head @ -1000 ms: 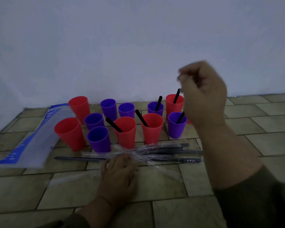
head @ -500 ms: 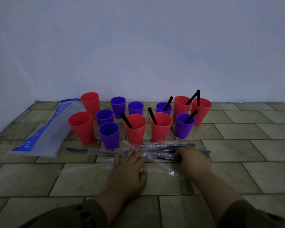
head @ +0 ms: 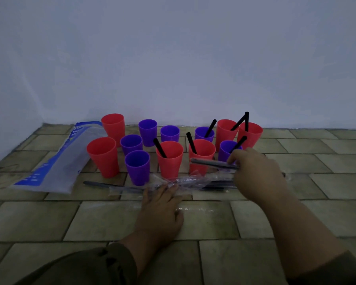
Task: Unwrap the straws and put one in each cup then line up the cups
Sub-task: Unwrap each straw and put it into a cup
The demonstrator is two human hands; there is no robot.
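Observation:
Several red cups (head: 169, 158) and purple cups (head: 137, 166) stand clustered on the tiled floor near the wall. Black straws (head: 210, 128) stick out of the cups on the right side; the left cups hold none. A pile of wrapped straws (head: 193, 183) in clear plastic lies in front of the cups. My right hand (head: 255, 173) pinches one wrapped straw (head: 211, 163) and holds it lifted above the pile, pointing left. My left hand (head: 159, 206) rests flat on the floor, its fingertips touching the plastic wrappers.
A blue and clear plastic bag (head: 56, 161) lies flat at the left of the cups. A single wrapped straw (head: 103, 184) lies at the left end of the pile. The white wall rises right behind the cups.
My right hand came down from the far right cups to the pile, took hold of one wrapped straw and lifted it. My left hand stayed flat on the floor.

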